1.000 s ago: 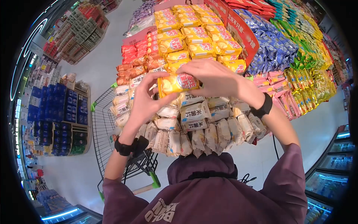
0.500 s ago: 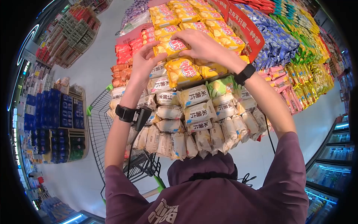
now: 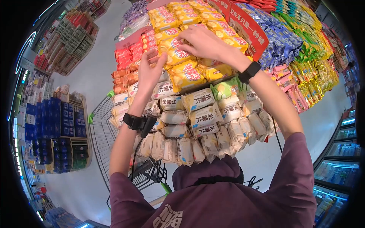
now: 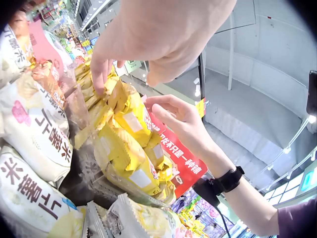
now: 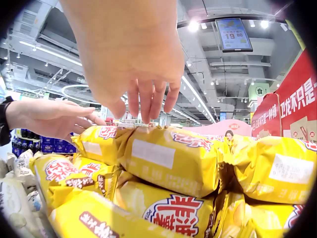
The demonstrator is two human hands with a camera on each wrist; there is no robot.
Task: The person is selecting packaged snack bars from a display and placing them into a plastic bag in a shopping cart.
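Observation:
Yellow snack packs lie stacked in rows on the display. My right hand is over the upper yellow rows, its fingers loosely bent. In the right wrist view, my right hand hangs with fingertips at the top of a yellow pack; whether they touch it I cannot tell. My left hand is at the left edge of the yellow rows, fingers apart. Seen from the left wrist, my left hand reaches over the yellow packs, fingers pointing down, with nothing visibly held.
White snack packs fill the near part of the display, with a green pack among them. A red sign curves along the right. Blue packs lie beyond it. A wire shopping cart stands at the left.
The yellow pack held between both hands went forward onto the yellow rows and was let go. The left hand has since drawn back slightly to the left.

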